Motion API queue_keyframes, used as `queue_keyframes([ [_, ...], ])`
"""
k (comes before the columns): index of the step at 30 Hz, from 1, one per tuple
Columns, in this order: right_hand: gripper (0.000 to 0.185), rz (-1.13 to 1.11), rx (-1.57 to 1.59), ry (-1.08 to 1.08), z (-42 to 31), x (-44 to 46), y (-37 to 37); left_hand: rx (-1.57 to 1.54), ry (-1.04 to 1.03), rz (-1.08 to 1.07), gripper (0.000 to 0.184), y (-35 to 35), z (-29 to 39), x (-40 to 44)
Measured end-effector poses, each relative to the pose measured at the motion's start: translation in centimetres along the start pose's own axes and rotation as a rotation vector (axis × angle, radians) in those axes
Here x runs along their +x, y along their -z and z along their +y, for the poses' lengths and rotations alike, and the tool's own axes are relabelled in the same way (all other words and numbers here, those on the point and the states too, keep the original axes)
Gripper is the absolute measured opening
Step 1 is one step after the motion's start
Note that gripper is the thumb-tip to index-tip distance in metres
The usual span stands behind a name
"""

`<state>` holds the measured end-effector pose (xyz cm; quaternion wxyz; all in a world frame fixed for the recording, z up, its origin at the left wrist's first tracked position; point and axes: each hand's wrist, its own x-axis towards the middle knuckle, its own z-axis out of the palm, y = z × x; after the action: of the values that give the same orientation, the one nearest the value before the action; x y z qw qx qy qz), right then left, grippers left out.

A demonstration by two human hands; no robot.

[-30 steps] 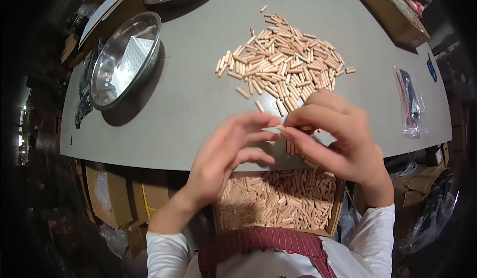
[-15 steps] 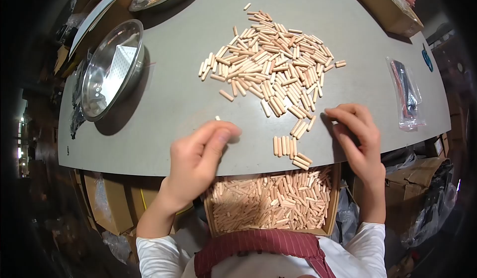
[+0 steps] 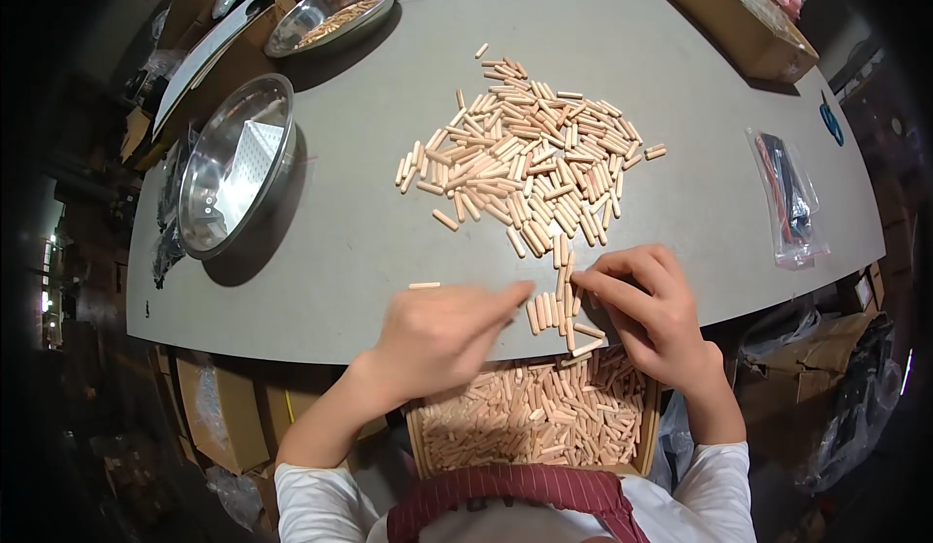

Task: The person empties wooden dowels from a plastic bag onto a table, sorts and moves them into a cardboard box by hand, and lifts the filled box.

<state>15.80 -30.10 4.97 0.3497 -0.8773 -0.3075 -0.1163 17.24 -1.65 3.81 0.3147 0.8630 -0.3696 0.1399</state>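
Near the table's front edge is a small group of wooden dowel pins (image 3: pixel 545 312), several of them side by side. My left hand (image 3: pixel 437 334), blurred by motion, points its index finger at the left side of this group. No dowel shows in it, but its curled fingers are partly hidden. A single dowel (image 3: pixel 424 286) lies on the table just beyond its knuckles. From the other side my right hand (image 3: pixel 651 310) reaches in with fingers apart, fingertips at the upper right dowels of the group. Behind both hands spreads a large loose pile of dowels (image 3: pixel 530 145).
Below the table edge, a box (image 3: pixel 649 436) full of dowels sits against my body. To the left stand a steel bowl (image 3: pixel 282 169) with a white sheet inside and another bowl (image 3: pixel 384 9) holding dowels. A plastic-bagged item (image 3: pixel 792 203), scissors (image 3: pixel 831 120) and a cardboard box (image 3: pixel 739 33) are right.
My left hand has moved right toward the small group, leaving a dowel on the table. My right hand has moved left to the group, where the upper dowels now stand closer together. The view has shifted slightly.
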Motion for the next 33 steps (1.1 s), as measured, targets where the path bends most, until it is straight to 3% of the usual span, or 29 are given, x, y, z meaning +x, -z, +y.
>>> queue_keyframes([
  [2,0.053,-0.023,0.061,0.01,0.3,-0.3,0.3,-0.105,-0.02,0.127,0.039,0.3,-1.0,-0.9],
  [4,0.05,0.059,0.122,-0.091,0.4,-0.8,0.2,-0.087,0.461,0.276,0.031,1.5,-1.4,-1.6],
  [7,0.043,0.026,0.089,-0.047,0.0,-0.8,0.7,0.104,0.617,0.145,0.02,3.4,-1.6,-1.7],
  [16,0.052,-0.078,-0.047,0.162,-0.3,-0.9,-0.5,0.274,0.501,0.125,0.014,2.7,-0.5,-1.3],
  [20,0.052,0.014,0.189,-0.125,-0.6,-0.8,0.9,0.31,0.492,0.109,0.011,2.8,-0.3,-1.3],
  [23,0.054,0.117,0.099,-0.13,0.3,-0.7,0.2,0.401,0.362,0.133,0.01,2.3,-0.5,-1.5],
  [33,0.046,0.046,-0.005,-0.087,-0.4,-0.1,-0.4,0.292,0.197,0.073,0.016,-0.4,1.8,0.5],
])
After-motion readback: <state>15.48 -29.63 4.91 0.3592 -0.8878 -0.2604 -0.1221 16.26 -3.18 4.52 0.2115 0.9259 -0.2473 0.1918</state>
